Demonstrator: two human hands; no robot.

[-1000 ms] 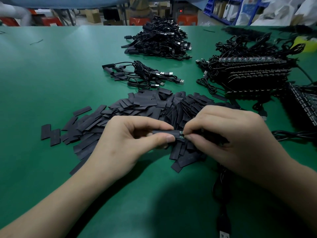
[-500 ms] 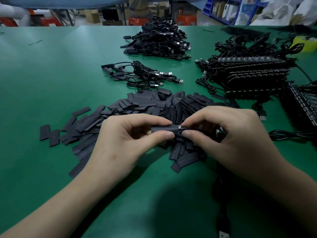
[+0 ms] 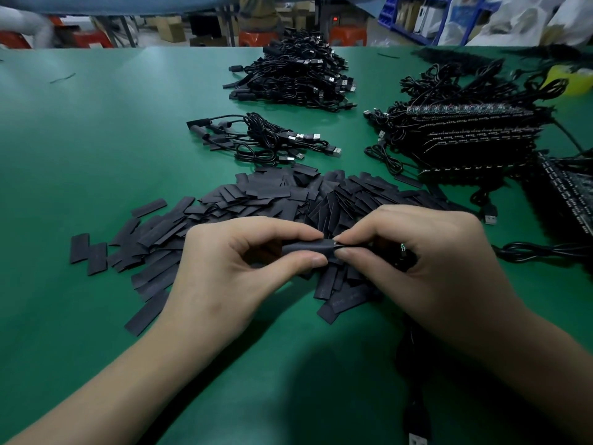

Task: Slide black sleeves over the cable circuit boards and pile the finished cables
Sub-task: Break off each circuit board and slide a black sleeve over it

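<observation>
Now, left hand: grip pinching the black sleeve, thumb under, forefinger on top, and the sleeve lies level, its open end toward the other hand.
right hand: grip pinched too, thumb and forefinger tips right at the sleeve's mouth, the other fingers curled round the circuit board.
circuit board: only a green speck peeks out inside those curled fingers; how far it sits in the sleeve, cannot tell.
cable: drops from under the right hand toward the near edge, ending in a USB plug at the very bottom of view.
sleeve heap: loose flat black sleeves spread on the green worktop; both hands are held just above its near side.
small cable pile: just beyond the sleeve heap, a few coiled cables, silver plugs pointing right.
big cable pile: well beyond the sleeve heap, farther back than the small one.
board stack: beyond and right of the sleeve heap, rows of boards under tangled black leads.
stray cable: right of the sleeve heap, lying flat on the worktop.
</observation>
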